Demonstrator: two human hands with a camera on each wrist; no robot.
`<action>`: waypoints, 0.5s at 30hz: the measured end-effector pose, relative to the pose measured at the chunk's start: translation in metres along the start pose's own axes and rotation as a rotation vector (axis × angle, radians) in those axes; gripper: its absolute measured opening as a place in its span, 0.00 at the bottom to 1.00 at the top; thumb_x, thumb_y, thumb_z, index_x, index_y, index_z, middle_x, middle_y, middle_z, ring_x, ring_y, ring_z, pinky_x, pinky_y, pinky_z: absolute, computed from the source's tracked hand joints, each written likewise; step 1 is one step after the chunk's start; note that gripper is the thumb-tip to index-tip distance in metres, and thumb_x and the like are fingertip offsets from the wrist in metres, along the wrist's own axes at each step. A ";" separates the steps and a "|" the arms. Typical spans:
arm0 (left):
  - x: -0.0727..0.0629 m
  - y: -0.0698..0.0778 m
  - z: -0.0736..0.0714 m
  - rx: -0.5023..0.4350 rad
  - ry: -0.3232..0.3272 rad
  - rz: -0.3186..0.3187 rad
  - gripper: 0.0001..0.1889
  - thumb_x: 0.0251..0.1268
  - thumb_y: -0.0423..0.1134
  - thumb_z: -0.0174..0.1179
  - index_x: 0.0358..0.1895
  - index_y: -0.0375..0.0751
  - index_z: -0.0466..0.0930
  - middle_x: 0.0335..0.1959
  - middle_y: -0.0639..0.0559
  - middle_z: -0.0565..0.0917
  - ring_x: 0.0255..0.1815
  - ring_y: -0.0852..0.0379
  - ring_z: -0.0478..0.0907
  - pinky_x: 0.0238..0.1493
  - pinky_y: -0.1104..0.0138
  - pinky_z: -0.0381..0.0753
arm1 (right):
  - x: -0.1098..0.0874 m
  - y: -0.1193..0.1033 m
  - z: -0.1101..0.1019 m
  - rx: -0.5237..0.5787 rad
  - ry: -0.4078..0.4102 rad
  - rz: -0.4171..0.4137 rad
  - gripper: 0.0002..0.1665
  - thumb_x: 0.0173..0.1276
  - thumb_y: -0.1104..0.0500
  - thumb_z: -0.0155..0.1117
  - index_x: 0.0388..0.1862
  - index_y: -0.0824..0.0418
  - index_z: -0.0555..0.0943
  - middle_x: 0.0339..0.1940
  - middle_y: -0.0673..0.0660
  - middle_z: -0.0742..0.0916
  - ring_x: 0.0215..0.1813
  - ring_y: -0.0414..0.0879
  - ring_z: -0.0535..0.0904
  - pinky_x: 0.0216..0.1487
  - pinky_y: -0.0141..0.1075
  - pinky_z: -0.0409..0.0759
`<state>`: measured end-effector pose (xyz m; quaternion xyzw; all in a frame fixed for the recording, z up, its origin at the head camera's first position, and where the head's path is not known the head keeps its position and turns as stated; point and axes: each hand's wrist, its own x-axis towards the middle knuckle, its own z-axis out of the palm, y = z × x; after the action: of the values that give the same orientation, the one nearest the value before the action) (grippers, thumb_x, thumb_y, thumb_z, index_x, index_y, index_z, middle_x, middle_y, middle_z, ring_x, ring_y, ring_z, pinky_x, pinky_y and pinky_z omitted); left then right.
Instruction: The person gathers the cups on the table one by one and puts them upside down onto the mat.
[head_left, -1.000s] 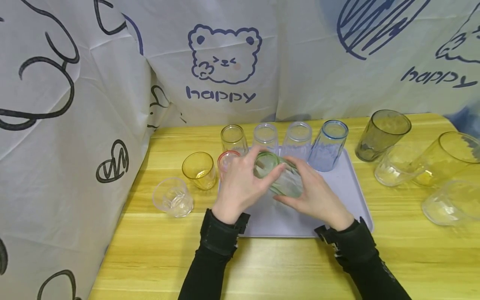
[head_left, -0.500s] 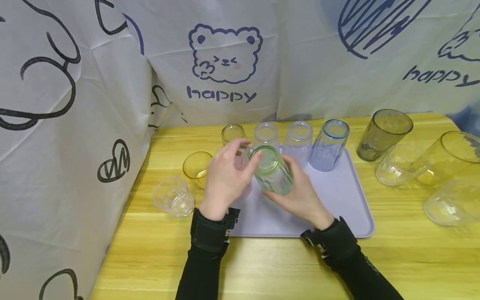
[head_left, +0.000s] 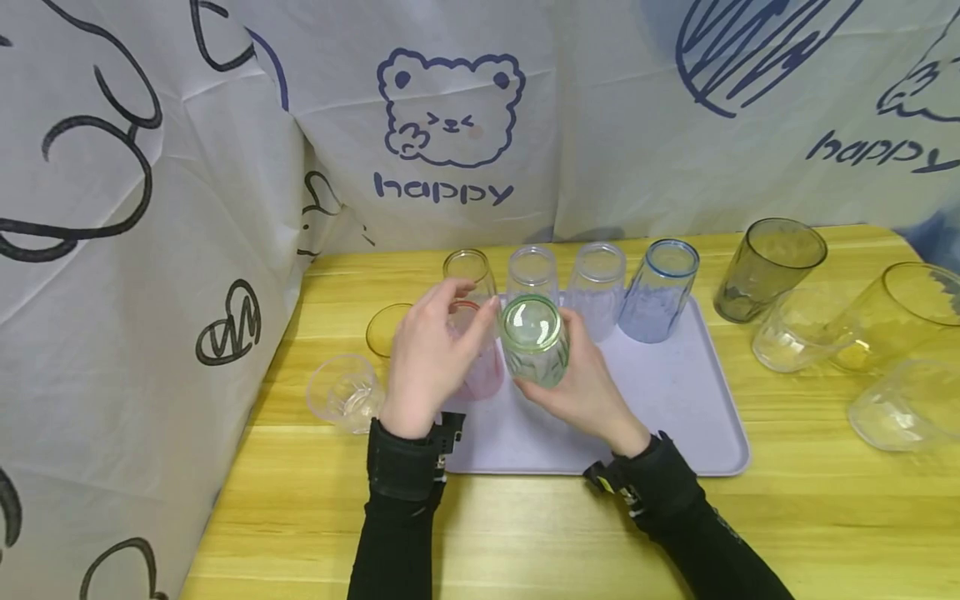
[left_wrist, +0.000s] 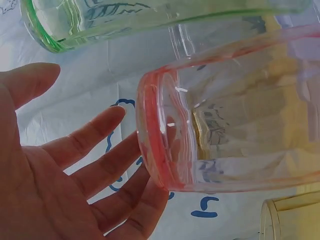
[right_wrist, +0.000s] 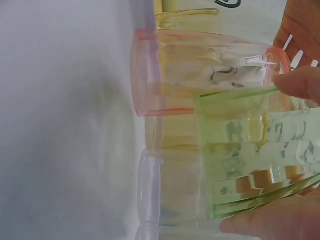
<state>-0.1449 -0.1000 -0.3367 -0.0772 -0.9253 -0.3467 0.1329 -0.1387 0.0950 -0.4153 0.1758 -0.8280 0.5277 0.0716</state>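
My right hand (head_left: 588, 392) grips a green glass (head_left: 536, 337), turned base up. In the right wrist view its open rim stands apart from the lilac tray (head_left: 675, 425), with thumb and fingers on opposite sides. My left hand (head_left: 426, 358) is beside an upside-down pink glass (head_left: 482, 375) with a red edge, standing on the tray's left part. In the left wrist view, the fingers are spread and loosely bent near the base of the pink glass (left_wrist: 225, 115), thumb apart from it. The green glass is just right of the pink one.
Along the tray's back stand inverted glasses: a yellowish one (head_left: 468, 265), two clear ones and a blue one (head_left: 656, 292). Left of the tray are an amber glass (head_left: 386, 329) and a clear tumbler (head_left: 345, 396). A smoky glass (head_left: 768, 271) and several others stand at right.
The green glass went from tilted between both hands to nearly upright, base up, in the right hand alone. The left hand let go of it and moved left to the pink glass.
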 end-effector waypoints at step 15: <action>-0.001 0.004 0.004 0.023 -0.048 0.008 0.25 0.69 0.59 0.60 0.58 0.45 0.81 0.53 0.47 0.87 0.52 0.47 0.84 0.53 0.52 0.83 | 0.012 -0.007 0.008 0.017 0.041 0.120 0.53 0.49 0.63 0.81 0.69 0.69 0.60 0.64 0.69 0.78 0.66 0.64 0.75 0.71 0.61 0.69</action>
<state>-0.1440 -0.0942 -0.3376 -0.0876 -0.9318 -0.3336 0.1127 -0.1471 0.0828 -0.4087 0.1157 -0.8309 0.5414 0.0552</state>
